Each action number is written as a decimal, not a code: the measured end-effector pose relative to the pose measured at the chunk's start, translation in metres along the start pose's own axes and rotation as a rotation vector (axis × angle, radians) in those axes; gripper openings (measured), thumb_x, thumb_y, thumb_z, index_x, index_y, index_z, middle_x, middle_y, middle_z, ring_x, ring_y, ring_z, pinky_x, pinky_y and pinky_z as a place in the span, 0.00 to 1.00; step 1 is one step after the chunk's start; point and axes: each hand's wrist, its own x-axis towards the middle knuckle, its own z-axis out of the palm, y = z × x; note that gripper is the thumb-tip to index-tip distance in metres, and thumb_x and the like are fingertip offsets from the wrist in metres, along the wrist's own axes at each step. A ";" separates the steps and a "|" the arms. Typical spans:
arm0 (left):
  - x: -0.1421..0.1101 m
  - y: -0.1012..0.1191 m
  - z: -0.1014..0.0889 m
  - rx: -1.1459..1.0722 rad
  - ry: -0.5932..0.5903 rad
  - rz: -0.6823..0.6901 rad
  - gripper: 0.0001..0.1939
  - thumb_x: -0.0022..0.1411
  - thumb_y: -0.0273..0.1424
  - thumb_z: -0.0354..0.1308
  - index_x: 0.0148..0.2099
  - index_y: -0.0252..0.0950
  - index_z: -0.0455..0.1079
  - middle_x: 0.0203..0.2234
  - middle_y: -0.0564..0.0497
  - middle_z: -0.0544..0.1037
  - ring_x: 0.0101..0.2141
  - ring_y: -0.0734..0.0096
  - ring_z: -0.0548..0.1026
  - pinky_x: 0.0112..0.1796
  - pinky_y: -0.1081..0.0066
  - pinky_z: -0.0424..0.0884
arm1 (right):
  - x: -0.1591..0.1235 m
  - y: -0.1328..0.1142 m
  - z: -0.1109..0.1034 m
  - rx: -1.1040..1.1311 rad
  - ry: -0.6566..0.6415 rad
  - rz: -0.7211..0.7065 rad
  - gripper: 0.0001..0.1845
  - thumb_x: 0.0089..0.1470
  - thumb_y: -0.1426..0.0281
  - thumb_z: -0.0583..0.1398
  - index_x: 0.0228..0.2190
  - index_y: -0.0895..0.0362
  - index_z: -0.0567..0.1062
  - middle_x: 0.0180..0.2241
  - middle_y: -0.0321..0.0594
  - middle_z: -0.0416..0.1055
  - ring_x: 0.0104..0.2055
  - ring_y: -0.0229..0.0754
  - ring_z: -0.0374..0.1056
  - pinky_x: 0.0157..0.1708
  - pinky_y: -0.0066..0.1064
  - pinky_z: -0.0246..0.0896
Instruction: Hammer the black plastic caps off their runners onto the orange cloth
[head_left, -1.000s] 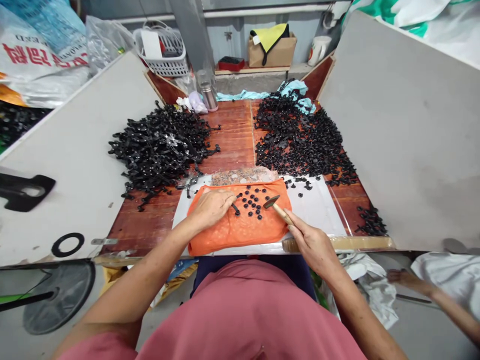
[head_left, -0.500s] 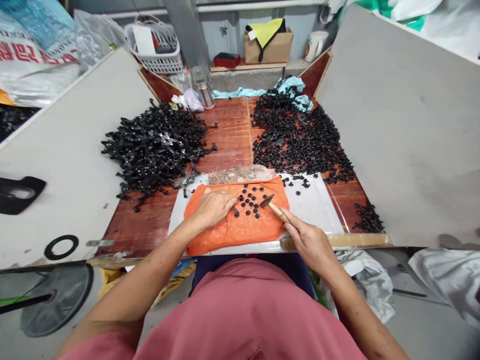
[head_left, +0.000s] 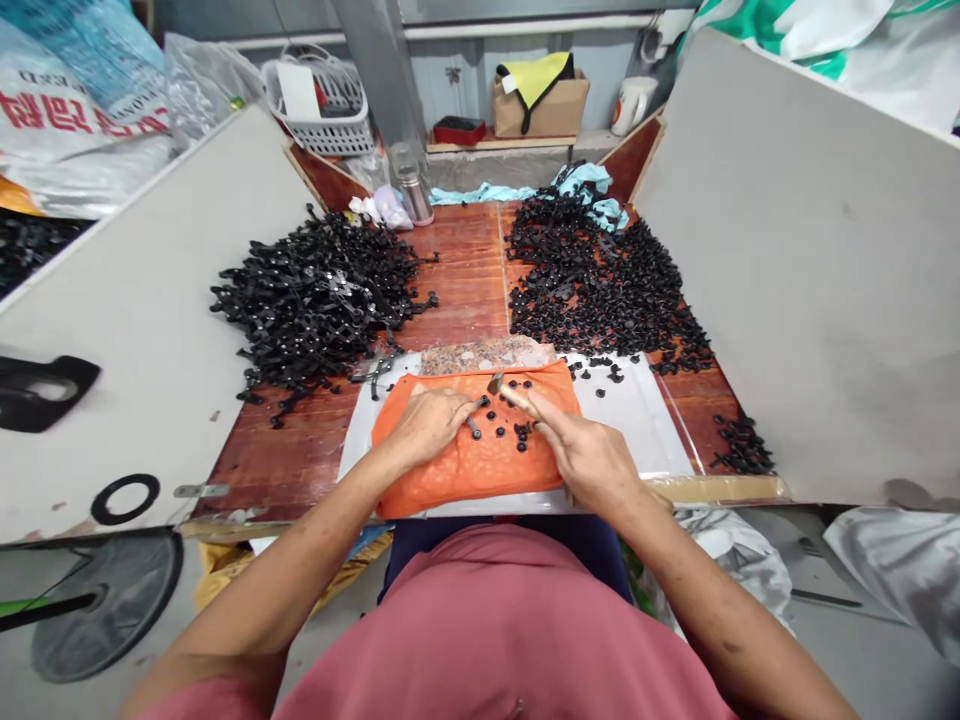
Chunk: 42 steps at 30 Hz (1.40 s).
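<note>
My right hand grips a small hammer by its wooden handle. The hammer's head is over the orange cloth, close to the fingertips of my left hand. Those left fingers pinch a small black strip-like part, one end of which lies on the cloth. Several round black knobs stand on the cloth between my hands, some of them hidden under the hammer and right hand. Beneath the cloth lies a white sheet.
A heap of black strip-like parts is at the left, and a pile of small black knobs at the right. Grey panels wall both sides. A steel flask and a speckled slab are farther back.
My right hand has swung the hammer leftward, bringing its head near my left fingertips. My left hand stays almost in place, still pinching the part. The view has shifted slightly.
</note>
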 end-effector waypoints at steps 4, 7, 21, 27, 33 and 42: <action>0.000 0.000 0.001 -0.021 -0.006 -0.011 0.24 0.78 0.38 0.41 0.46 0.39 0.79 0.43 0.46 0.84 0.45 0.58 0.79 0.45 0.61 0.62 | 0.001 0.000 0.002 0.086 0.029 -0.042 0.30 0.72 0.66 0.51 0.71 0.43 0.58 0.43 0.39 0.82 0.40 0.45 0.78 0.40 0.31 0.70; 0.000 0.001 0.000 -0.028 -0.021 -0.020 0.24 0.78 0.38 0.41 0.45 0.39 0.79 0.43 0.46 0.84 0.45 0.57 0.78 0.45 0.60 0.62 | 0.003 0.003 -0.001 0.161 0.062 -0.053 0.29 0.72 0.65 0.51 0.71 0.44 0.60 0.45 0.40 0.82 0.41 0.45 0.78 0.41 0.32 0.70; -0.002 -0.003 0.005 -0.104 0.003 -0.013 0.24 0.77 0.39 0.41 0.44 0.40 0.79 0.44 0.48 0.84 0.46 0.58 0.79 0.46 0.61 0.62 | 0.011 -0.008 -0.001 0.022 0.049 -0.017 0.30 0.73 0.64 0.49 0.72 0.44 0.57 0.44 0.41 0.82 0.41 0.46 0.78 0.40 0.32 0.69; -0.001 0.000 0.000 -0.108 -0.012 -0.034 0.23 0.77 0.38 0.42 0.42 0.40 0.79 0.44 0.48 0.84 0.46 0.57 0.78 0.45 0.60 0.62 | 0.013 -0.007 -0.005 0.027 -0.041 -0.006 0.29 0.72 0.64 0.51 0.71 0.42 0.60 0.40 0.41 0.83 0.37 0.49 0.79 0.37 0.35 0.69; -0.002 -0.001 0.000 -0.135 0.007 -0.013 0.23 0.77 0.39 0.41 0.37 0.39 0.75 0.40 0.49 0.83 0.43 0.59 0.78 0.43 0.62 0.62 | 0.010 0.009 -0.010 0.357 0.136 0.058 0.24 0.69 0.64 0.55 0.64 0.47 0.71 0.44 0.38 0.83 0.41 0.44 0.78 0.41 0.31 0.67; -0.041 -0.001 0.002 -0.101 0.066 -0.088 0.21 0.75 0.36 0.42 0.32 0.38 0.70 0.32 0.48 0.80 0.36 0.61 0.76 0.38 0.63 0.59 | 0.032 -0.012 0.011 0.018 -0.051 0.092 0.13 0.67 0.60 0.59 0.42 0.53 0.81 0.43 0.43 0.80 0.41 0.46 0.76 0.40 0.32 0.65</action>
